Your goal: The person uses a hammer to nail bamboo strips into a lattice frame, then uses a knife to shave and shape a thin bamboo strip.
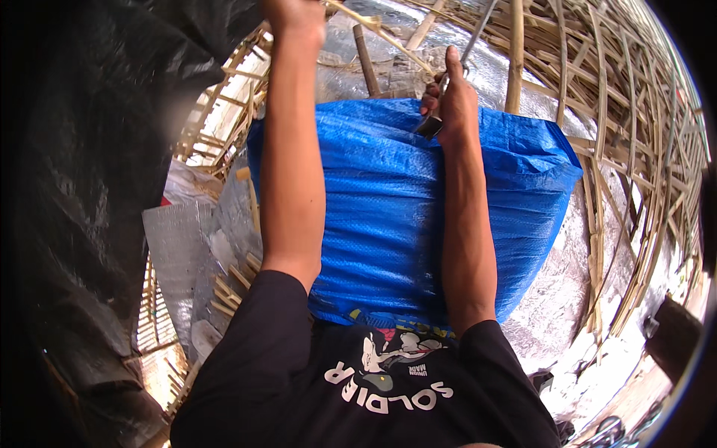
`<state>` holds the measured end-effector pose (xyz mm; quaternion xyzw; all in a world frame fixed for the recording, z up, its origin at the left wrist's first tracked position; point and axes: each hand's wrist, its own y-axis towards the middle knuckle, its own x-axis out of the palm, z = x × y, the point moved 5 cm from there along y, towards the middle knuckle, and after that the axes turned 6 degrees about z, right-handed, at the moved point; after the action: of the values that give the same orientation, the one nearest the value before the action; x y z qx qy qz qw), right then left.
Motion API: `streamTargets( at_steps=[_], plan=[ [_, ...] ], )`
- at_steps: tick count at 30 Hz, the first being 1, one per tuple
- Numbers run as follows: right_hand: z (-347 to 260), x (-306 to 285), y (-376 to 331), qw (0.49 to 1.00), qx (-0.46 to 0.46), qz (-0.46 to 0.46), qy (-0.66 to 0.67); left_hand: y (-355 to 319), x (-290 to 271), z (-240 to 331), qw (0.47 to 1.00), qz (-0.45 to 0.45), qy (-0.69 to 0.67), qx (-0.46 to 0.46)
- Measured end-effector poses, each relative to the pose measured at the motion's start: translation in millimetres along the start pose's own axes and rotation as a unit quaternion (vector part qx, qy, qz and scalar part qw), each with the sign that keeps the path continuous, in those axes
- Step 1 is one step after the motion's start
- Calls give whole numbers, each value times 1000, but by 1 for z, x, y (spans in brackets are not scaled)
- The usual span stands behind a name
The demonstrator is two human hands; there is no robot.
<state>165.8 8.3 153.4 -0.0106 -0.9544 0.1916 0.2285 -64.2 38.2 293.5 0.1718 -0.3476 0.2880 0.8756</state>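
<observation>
My left arm reaches up to the top edge, where my left hand (296,19) is cut off and slightly blurred; its fingers do not show. Close beside it begins a thin pale strip (377,30), like split bamboo, which slants down to my right hand. My right hand (454,93) is closed, thumb pointing up, around a slim metal tool (478,33) with a long narrow shaft and a dark blunt end (429,127); its exact kind is unclear. Under both arms lies a bulging blue woven plastic sack (381,194), against the front of my black shirt (388,381).
Bamboo slats and poles (635,97) crowd the right side, with an upright pole (515,56) beyond the sack. Black plastic sheeting (89,187) hangs at left. Silvery sheeting (553,291) lies beneath, and a grey panel (175,246) stands left of the sack.
</observation>
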Motion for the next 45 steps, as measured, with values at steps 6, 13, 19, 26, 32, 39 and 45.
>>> streamTargets(
  at_steps=[6, 13, 19, 26, 32, 39, 45],
  plan=[
    [51, -17, -79, 998, -11, 46, -41, -61, 18, -36, 904, -212, 311, 202],
    [55, -42, -92, 986, -138, -43, -78, -201, 33, -83, 827, -352, 394, 191],
    [78, 20, -121, 974, -102, 10, -203, -197, -64, 49, 837, -338, 393, 172],
    [38, -37, -101, 980, -109, -20, -164, -227, -311, 211, 792, -106, 599, 40],
    [60, -34, -114, 976, -77, 24, -203, -441, -448, 121, 524, -77, 803, -272],
    [45, -43, -108, 976, -77, 57, -198, -461, -465, 68, 434, -96, 891, -92],
    [30, -52, -98, 983, -70, 73, -155, -366, -383, 74, 573, -58, 813, 90]
  ],
)
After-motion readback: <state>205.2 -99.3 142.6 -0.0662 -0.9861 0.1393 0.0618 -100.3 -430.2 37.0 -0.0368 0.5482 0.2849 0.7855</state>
